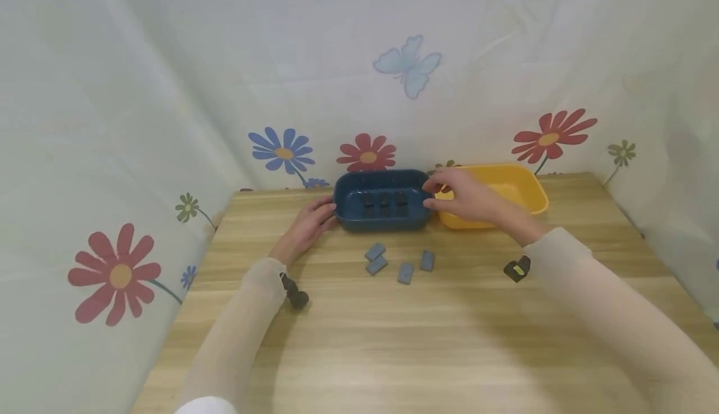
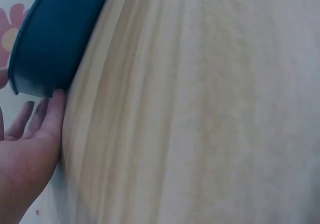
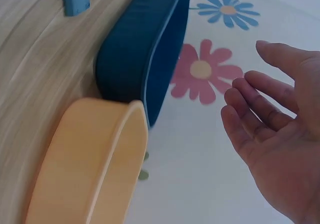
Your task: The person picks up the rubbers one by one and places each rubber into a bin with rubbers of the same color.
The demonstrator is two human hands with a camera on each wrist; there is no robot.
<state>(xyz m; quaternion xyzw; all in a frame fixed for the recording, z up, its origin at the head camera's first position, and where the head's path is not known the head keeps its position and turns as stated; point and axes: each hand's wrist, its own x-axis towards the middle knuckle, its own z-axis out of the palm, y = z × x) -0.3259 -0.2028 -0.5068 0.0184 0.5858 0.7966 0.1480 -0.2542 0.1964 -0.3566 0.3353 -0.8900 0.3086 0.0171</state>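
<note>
A dark blue basin (image 1: 384, 225) stands at the back of the wooden table, with several small black blocks (image 1: 384, 200) in rows inside. At its left end, my left hand (image 1: 306, 226) touches the outer wall; in the left wrist view, fairly straight fingers (image 2: 54, 111) reach the basin's lower corner. My right hand (image 1: 463, 194) is raised over the basin's right end, beside the yellow basin (image 1: 536, 205). The right wrist view shows its palm bare, thumb apart from relaxed fingers (image 3: 250, 111), nothing held.
Several grey-blue rectangular blocks (image 1: 405, 273) lie on the table (image 1: 359, 351) in front of the blue basin. The yellow basin sits right against the blue one's right end. A white curtain (image 1: 314, 77) printed with flowers hangs behind the table.
</note>
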